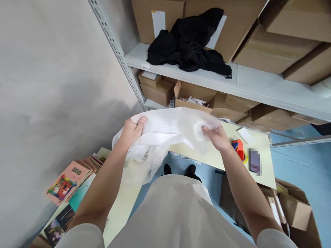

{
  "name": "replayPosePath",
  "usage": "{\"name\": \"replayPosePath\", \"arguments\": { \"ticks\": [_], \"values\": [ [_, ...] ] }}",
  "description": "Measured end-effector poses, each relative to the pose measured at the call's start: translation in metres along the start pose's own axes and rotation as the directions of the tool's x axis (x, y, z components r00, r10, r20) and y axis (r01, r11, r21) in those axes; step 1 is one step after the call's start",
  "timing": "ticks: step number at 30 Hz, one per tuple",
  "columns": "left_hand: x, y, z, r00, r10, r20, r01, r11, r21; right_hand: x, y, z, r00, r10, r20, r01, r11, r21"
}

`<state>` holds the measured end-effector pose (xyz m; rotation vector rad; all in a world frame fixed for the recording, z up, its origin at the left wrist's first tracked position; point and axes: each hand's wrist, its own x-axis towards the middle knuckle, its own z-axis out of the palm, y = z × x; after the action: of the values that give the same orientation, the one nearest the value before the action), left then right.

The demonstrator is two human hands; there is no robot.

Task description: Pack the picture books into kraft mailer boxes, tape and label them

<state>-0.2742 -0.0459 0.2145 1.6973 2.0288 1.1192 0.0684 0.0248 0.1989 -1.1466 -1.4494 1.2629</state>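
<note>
A thin, translucent white plastic bag (165, 122) is stretched between my two hands above the table. My left hand (133, 131) is closed on its left end, thumb on top. At the other end, my right hand (216, 136) pinches the plastic, with the thumb showing on the near side. Loose, crumpled folds of the bag hang below my left hand and over the table's left part. The fingers behind the plastic are hidden. Whether anything lies inside the bag I cannot tell.
On the pale yellow table (266, 175) are an orange tape dispenser (239, 148), a phone (254, 161) and a small white box (245, 135). Books (68, 179) lie at left. Behind stands a shelf (258, 81) with cartons and black cloth (190, 39). An opened carton (294, 210) is at lower right.
</note>
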Motion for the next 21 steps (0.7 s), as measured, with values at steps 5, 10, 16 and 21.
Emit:
{"name": "replayPosePath", "arguments": {
  "ticks": [5, 10, 16, 21],
  "values": [
    [0.001, 0.025, 0.042, 0.959, 0.001, 0.285, -0.023, 0.997, 0.075, -0.003, 0.038, -0.040, 0.983, 0.104, -0.153, -0.097, 0.994, 0.054],
    [-0.003, 0.045, 0.103, 0.867, 0.039, 0.497, 0.007, 0.996, -0.090, -0.007, 0.064, -0.096, 0.948, 0.185, -0.258, -0.167, 0.982, 0.093],
    [-0.002, 0.042, 0.196, 0.816, -0.242, 0.525, 0.395, 0.896, -0.202, -0.024, 0.109, -0.159, 0.901, 0.334, -0.277, -0.354, 0.935, -0.025],
    [0.004, 0.026, 0.251, 0.877, -0.275, 0.393, 0.267, 0.961, 0.075, -0.034, 0.166, -0.186, 0.876, 0.378, -0.300, -0.448, 0.868, -0.213]
  ]
}}
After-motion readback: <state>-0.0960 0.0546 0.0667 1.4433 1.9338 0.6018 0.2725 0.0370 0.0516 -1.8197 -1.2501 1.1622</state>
